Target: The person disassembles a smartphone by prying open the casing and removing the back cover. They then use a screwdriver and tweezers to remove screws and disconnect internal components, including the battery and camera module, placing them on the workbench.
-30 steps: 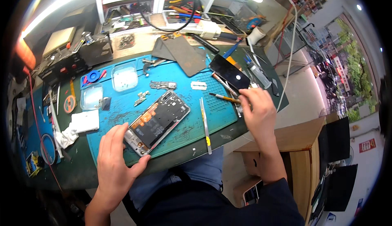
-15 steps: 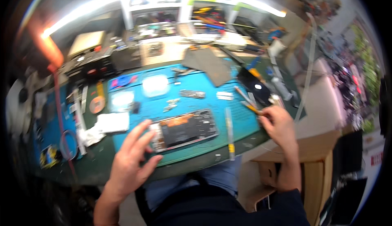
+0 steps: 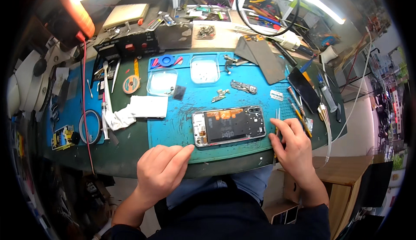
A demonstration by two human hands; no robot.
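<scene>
An opened smartphone (image 3: 229, 126) lies on the blue work mat (image 3: 173, 129), its black battery and an orange flex cable exposed. My left hand (image 3: 162, 170) is closed at the phone's lower left corner, thumb pressed against the bent fingers; whatever it may hold is hidden. Right of the phone, my right hand (image 3: 292, 142) has thumb and fingers apart. They reach over a slim silver-and-yellow tool (image 3: 277, 115), partly covered by the hand, which lies upright in the picture beside the phone.
Small metal phone parts (image 3: 243, 87) and clear plastic boxes (image 3: 205, 70) sit behind the phone. A dark phone screen (image 3: 303, 90), a syringe (image 3: 327, 93) and several thin tools lie to the right. White tissue (image 3: 148, 106) and a tape roll (image 3: 90, 127) are on the left.
The view has shifted and sharpened. My left hand has gone from spread fingers to closed, near the phone's corner. My right hand has moved left from the tools to the slim tool beside the phone.
</scene>
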